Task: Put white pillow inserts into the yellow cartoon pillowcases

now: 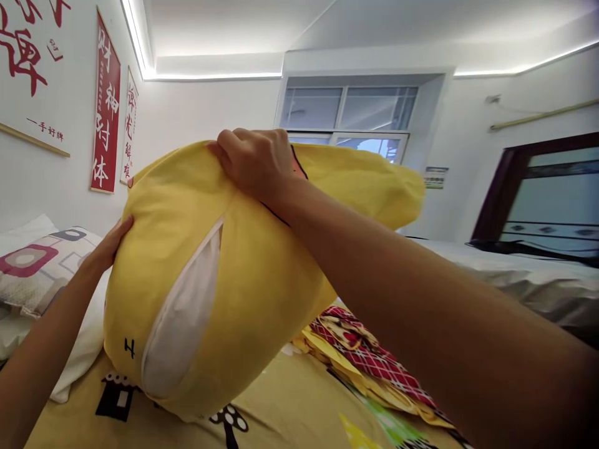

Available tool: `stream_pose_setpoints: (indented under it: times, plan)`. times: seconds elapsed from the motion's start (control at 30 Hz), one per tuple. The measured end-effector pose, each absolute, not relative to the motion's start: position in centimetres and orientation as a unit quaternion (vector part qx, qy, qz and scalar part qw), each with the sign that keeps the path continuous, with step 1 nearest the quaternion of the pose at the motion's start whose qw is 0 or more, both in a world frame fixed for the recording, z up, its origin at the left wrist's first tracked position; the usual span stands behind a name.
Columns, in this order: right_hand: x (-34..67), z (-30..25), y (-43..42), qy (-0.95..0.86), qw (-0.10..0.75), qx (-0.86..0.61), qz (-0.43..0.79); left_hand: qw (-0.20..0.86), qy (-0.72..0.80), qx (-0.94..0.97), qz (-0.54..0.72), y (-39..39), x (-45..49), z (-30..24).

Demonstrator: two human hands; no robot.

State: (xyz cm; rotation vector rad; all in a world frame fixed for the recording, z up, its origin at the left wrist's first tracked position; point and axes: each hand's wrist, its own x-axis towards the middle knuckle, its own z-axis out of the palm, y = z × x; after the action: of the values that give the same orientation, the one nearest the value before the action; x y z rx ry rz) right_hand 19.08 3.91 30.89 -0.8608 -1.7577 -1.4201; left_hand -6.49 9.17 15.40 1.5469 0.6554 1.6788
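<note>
A plump yellow pillowcase with a white pillow inside is held up over the bed. The white pillow shows through a long slit opening in the side facing me. My right hand grips the top edge of the case, its fingers curled over the cloth. On the left side, my left hand holds the case with the thumb on the near face; its other fingers are hidden behind. The right end of the case hangs slack, without filling. A black letter H is printed low on the left.
Beneath lies a tan patterned bedsheet. Folded red plaid and yellow cloths lie to the right. A patterned pillow rests at the left by the wall. Beyond are a plastic-covered surface, a window and wall scrolls.
</note>
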Motion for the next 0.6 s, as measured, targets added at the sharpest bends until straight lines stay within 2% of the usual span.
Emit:
stream_pose_setpoints:
  times: [0.1, 0.27, 0.33, 0.43, 0.5, 0.6]
  plan:
    - [18.4, 30.9, 3.3, -0.691, 0.337, -0.336, -0.544, 0.435, 0.238, 0.623, 0.605, 8.6, -6.2, 19.6]
    - [20.4, 31.1, 2.7, -0.73, 0.334, -0.367, -0.469, 0.306, 0.196, 0.563, 0.742, 7.0, -4.7, 24.7]
    - [23.4, 30.8, 2.9, -0.776, 0.271, -0.419, -0.386, 0.255, 0.185, 0.533, 0.785, 6.6, -4.9, 25.0]
    - [28.3, 29.6, 3.4, -0.805, 0.117, -0.522, -0.258, 0.251, 0.198, 0.507, 0.801, 6.5, -5.9, 24.4]
    - [30.1, 28.8, 3.5, -0.783, 0.094, -0.553, -0.268, 0.272, 0.217, 0.489, 0.8, 6.9, -6.4, 24.3]
    - [30.2, 29.4, 2.4, -0.704, 0.118, -0.576, -0.4, 0.262, 0.256, 0.442, 0.819, 7.6, -6.3, 26.3]
